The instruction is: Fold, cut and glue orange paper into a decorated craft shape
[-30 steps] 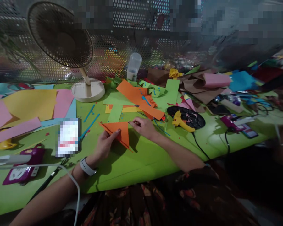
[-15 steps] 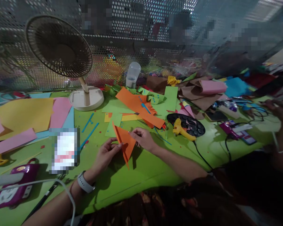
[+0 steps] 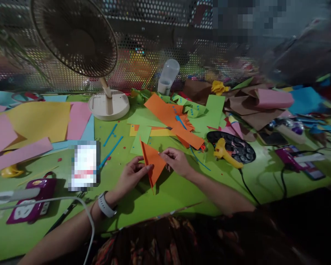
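A folded piece of orange paper (image 3: 156, 164), roughly triangular with a narrow strip turned up along its left edge, is held just above the green table (image 3: 182, 200). My left hand (image 3: 131, 176), with a white watch on the wrist, grips the folded edge between thumb and fingers. On the paper's right corner, my right hand (image 3: 176, 161) is closed in a pinch. Behind the paper lie a green paper strip (image 3: 142, 138) and more orange paper (image 3: 161, 112). Thin blue strips (image 3: 111, 151) rest to the left of it.
A fan (image 3: 109, 105) stands at the back left before a perforated metal screen. A yellow glue gun (image 3: 228, 156) lies on a black palette at right. Left are a phone (image 3: 85, 165), a purple power strip (image 3: 34, 200) and a white cable (image 3: 89, 221). Coloured sheets (image 3: 44, 119) cover the far left.
The view has shifted, so the table's things appear farther right and slightly higher. Both hands keep hold of the orange paper. The other person's arm at right has left the view.
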`<state>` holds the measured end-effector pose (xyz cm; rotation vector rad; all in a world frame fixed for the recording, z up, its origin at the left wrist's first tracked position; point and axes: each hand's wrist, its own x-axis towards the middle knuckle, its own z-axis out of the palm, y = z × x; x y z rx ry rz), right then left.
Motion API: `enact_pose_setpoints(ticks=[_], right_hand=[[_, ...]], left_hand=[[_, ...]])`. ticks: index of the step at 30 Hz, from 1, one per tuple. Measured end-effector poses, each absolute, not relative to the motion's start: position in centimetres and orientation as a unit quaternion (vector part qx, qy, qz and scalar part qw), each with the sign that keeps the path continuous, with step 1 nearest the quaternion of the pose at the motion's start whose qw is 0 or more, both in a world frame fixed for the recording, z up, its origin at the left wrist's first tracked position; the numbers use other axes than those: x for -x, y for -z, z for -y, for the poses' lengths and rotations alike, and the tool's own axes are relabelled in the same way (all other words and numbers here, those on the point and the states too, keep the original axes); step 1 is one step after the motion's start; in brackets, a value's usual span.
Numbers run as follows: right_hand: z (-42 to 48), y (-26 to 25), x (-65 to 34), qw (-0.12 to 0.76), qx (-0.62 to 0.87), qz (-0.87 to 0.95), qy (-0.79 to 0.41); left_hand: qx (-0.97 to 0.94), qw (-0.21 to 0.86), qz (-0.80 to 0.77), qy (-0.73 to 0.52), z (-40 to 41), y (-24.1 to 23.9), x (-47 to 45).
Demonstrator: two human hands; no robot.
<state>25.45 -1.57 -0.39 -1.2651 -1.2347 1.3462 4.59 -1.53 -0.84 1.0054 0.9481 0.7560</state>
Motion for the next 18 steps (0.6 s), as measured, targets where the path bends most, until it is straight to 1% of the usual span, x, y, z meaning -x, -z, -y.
enact_pose_setpoints(ticks=[4, 10, 14, 16, 18], right_hand=[[1.7, 0.2, -25.4, 0.442, 0.503, 0.488, -0.560], [2.1, -0.3, -25.1, 0.425, 0.478, 0.480, -0.600], [2.2, -0.5, -25.6, 0.444, 0.459, 0.492, -0.592], [2.1, -0.5, -26.1, 0.441, 0.434, 0.530, -0.580], [2.1, -0.5, -26.4, 0.440, 0.407, 0.590, -0.541]], left_hand=[[-0.457, 0.710, -0.420, -0.333, 1.5, 0.9, -4.7], [-0.445, 0.698, -0.431, -0.359, 1.5, 0.4, -5.0], [-0.424, 0.712, -0.434, -0.353, 1.4, -0.5, -5.0], [-0.411, 0.718, -0.432, -0.359, 1.2, -0.8, -4.9], [-0.398, 0.724, -0.427, -0.367, 1.1, -0.9, -4.9]])
